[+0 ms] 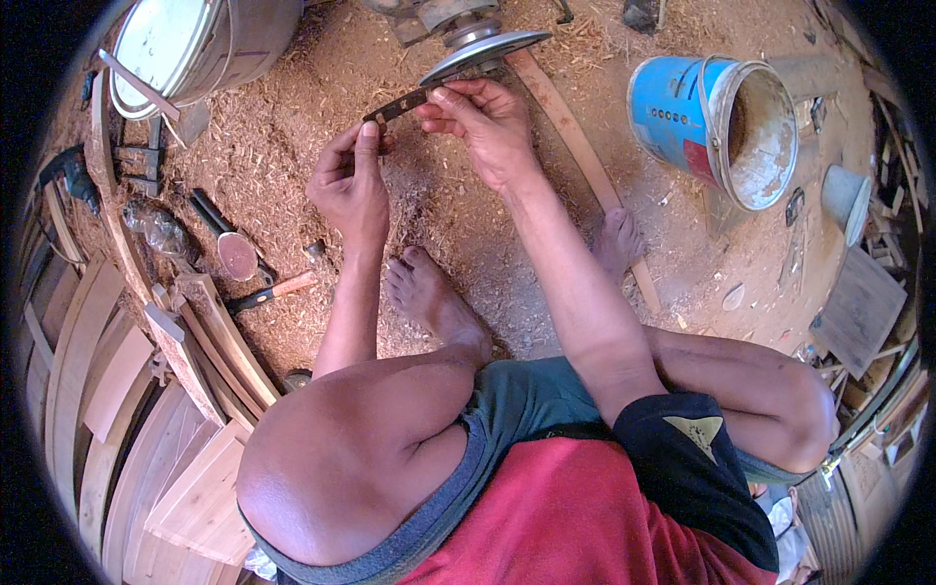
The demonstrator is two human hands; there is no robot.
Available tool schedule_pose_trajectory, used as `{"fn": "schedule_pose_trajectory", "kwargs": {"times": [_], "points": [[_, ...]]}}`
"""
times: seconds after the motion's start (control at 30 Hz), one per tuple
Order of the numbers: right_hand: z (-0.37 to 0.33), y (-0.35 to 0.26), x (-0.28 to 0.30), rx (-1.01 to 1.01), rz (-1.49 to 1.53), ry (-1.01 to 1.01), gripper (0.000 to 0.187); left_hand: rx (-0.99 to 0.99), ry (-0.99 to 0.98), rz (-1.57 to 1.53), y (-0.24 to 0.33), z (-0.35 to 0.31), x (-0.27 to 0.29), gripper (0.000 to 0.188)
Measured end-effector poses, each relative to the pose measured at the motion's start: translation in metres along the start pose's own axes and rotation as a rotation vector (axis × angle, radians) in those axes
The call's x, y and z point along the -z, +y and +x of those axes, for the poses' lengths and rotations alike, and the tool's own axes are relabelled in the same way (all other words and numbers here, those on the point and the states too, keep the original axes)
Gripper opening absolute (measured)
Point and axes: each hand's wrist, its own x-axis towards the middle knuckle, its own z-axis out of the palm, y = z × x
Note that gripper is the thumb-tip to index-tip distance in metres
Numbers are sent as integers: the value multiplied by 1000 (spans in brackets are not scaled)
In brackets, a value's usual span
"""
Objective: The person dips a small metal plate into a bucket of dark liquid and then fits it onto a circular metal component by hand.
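A narrow, dark, flat blade-like bar (400, 105) is stretched between my two hands, tilted up toward the right. My left hand (353, 185) pinches its left end between thumb and fingers. The other end is gripped by the thumb and fingers of my right hand (492, 132). Just beyond my right hand is a round metal disc (487, 58) mounted on a machine (444, 15). The bar appears apart from the disc. My fingers cover both ends of the bar.
A long wooden strip (575, 161) runs from the disc to my right foot. A blue bucket (668, 112) lies tilted at right; a white bucket (210, 58) is at far left. A hammer (278, 291), a round-headed tool (237, 255) and stacked boards (83, 361) lie left. Shavings cover the ground.
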Motion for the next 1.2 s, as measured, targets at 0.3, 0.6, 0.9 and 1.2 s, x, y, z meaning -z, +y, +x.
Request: {"fn": "schedule_pose_trajectory", "kwargs": {"times": [0.3,0.6,0.9,1.2], "points": [[-1,-1,-6,22,32,-33,14,10,11,-29,-1,0,4,14],[-3,-2,-7,-8,16,-27,13,-5,22,-31,1,-1,4,14],[-2,2,-7,-8,-3,-37,14,-25,26,-35,0,-1,7,15],[-17,-2,-40,-90,-333,-236,13,151,186,-90,-14,-25,46,16]]}}
